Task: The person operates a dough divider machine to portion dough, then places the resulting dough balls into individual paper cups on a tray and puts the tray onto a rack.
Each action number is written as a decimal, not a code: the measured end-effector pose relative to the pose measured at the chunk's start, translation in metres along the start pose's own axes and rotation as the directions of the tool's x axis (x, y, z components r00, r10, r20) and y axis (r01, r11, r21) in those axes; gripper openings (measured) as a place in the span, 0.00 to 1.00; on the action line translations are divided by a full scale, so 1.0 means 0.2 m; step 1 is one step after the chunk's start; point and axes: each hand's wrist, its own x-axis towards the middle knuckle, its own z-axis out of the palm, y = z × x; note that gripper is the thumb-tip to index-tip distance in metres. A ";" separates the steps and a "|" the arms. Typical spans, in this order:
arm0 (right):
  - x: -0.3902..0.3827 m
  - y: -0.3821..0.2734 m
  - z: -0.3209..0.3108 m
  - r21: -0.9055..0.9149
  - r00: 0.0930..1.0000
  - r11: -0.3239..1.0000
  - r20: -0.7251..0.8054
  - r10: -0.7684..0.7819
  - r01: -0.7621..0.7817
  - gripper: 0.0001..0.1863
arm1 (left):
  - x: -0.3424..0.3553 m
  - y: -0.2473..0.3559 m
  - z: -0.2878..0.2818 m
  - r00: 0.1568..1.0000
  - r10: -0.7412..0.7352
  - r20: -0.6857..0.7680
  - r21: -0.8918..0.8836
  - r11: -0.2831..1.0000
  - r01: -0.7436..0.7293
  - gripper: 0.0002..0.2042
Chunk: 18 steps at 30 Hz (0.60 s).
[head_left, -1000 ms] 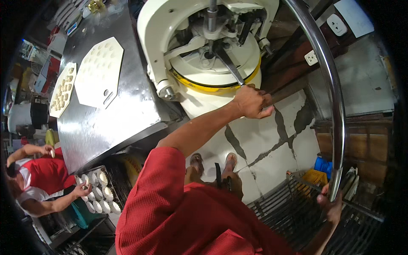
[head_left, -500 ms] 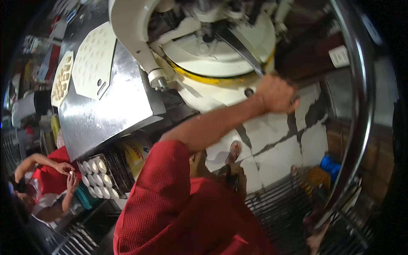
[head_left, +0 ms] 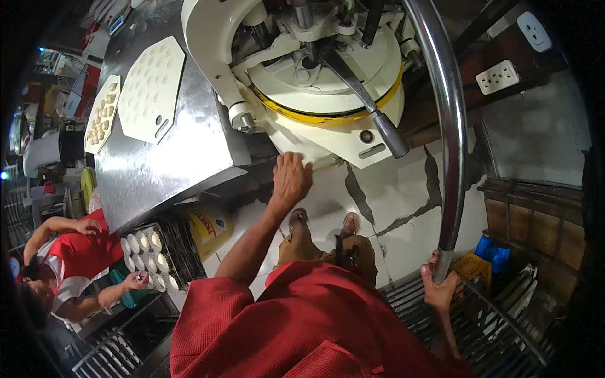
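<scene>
My left hand hangs by the front lower edge of a cream-white machine with a yellow band, its fingers loosely curved and apart, holding nothing. To its right, a short lever with a dark grip angles out from the machine's round top. My right hand grips the lower end of a long chrome bar that arches up along the machine's right side. A slotted white plate juts from the machine's front below the lever.
A steel counter at left holds two dimpled boards, one with dough pieces. A co-worker in red is beside muffin cups on trays. A yellow container, wall sockets, a floor rack and an orange crate surround me.
My left hand has let go of the short lever and moved down and left, uncovering its dark grip. My right hand still holds the chrome bar.
</scene>
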 end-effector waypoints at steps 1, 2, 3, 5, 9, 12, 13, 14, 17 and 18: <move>0.01 -0.02 0.00 0.056 0.998 0.996 0.034 0.061 -0.063 0.17 | -0.01 -0.09 0.05 0.992 0.011 0.125 0.119 0.993 -0.026 0.12; 0.01 -0.03 0.00 0.061 0.998 0.997 0.048 0.050 -0.053 0.17 | 0.01 -0.16 0.13 0.993 -0.002 0.116 0.130 0.991 -0.014 0.12; 0.01 -0.03 0.00 0.084 0.997 0.995 0.065 0.045 -0.050 0.17 | 0.08 -0.15 0.16 0.917 -0.116 0.382 0.163 0.985 0.057 0.12; 0.01 -0.01 0.00 0.119 0.998 0.993 0.068 0.001 -0.009 0.20 | 0.16 -0.07 0.19 0.758 -0.274 0.591 0.237 0.958 0.162 0.11; -0.07 0.25 -0.02 0.056 0.957 0.961 0.123 0.261 -0.269 0.13 | 0.23 -0.03 0.12 0.556 -0.338 0.759 0.317 0.938 0.137 0.11; -0.07 0.61 -0.04 -0.874 0.963 0.468 0.224 0.152 0.129 0.12 | 0.11 -0.20 0.11 0.636 -0.342 0.691 0.298 0.937 0.180 0.11; -0.09 0.68 -0.03 -0.877 0.966 0.464 0.213 0.145 0.124 0.12 | 0.15 -0.20 0.11 0.619 -0.350 0.703 0.306 0.935 0.181 0.11; -0.16 0.75 -0.05 -0.841 0.978 0.533 0.179 0.111 0.093 0.11 | 0.13 -0.20 0.11 0.587 -0.365 0.722 0.316 0.930 0.189 0.11; -0.20 0.85 -0.08 -0.663 0.997 0.748 0.075 0.010 0.042 0.11 | 0.07 -0.28 0.09 0.601 -0.328 0.729 0.255 0.945 0.206 0.14; -0.17 0.86 -0.08 -0.594 0.997 0.804 0.071 0.010 0.034 0.12 | 0.03 -0.34 0.10 0.599 -0.341 0.724 0.257 0.940 0.224 0.14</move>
